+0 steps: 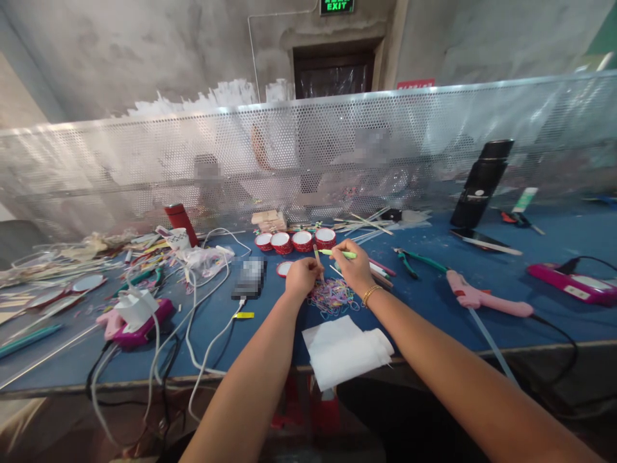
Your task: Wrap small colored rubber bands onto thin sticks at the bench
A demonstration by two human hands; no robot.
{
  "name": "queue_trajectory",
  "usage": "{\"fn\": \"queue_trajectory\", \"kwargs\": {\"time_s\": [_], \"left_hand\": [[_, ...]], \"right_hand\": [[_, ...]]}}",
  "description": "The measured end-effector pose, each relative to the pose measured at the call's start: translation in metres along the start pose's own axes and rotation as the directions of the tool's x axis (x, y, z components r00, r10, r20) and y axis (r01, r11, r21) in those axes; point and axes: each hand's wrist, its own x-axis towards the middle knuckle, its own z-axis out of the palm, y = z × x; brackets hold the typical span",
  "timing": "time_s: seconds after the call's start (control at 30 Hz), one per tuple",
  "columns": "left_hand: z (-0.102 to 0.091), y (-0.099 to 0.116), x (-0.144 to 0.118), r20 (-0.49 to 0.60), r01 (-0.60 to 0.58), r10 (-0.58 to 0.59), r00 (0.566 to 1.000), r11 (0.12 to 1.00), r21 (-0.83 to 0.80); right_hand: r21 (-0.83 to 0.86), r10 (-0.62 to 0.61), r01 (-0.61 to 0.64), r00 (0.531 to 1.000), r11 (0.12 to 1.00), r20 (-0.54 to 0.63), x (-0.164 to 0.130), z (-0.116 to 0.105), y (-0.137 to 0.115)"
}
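At the centre of the frame the left hand (301, 275) is closed around a thin tan stick (317, 256) that stands up from the fist. Just right of it, the right hand (355, 265) pinches a green stick (338, 254) lying crosswise. Both hover over a heap of rubber bands (332, 297) on the blue table (434, 302); a white cloth (344, 349) lies below, red cups (293, 242) above.

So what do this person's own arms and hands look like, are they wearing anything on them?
Both forearms are bare, with no sleeves showing and no gloves. The right hand has a thin gold-coloured beaded bracelet around the wrist. The left hand and its wrist carry nothing that shows: no watch, band or ring can be made out. Fingernails are too small to judge.
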Motion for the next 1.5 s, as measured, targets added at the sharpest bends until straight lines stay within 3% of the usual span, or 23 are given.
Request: {"fn": "queue_trajectory", "kwargs": {"time_s": [1.5], "left_hand": [[0.0002, 0.0003, -0.0001, -0.001, -0.001, 0.001, 1.000, 1.000, 0.004]], "right_hand": [[-0.010, 0.009, -0.009, 1.000, 1.000, 0.002, -0.0004, 0.0000, -0.0004]]}}
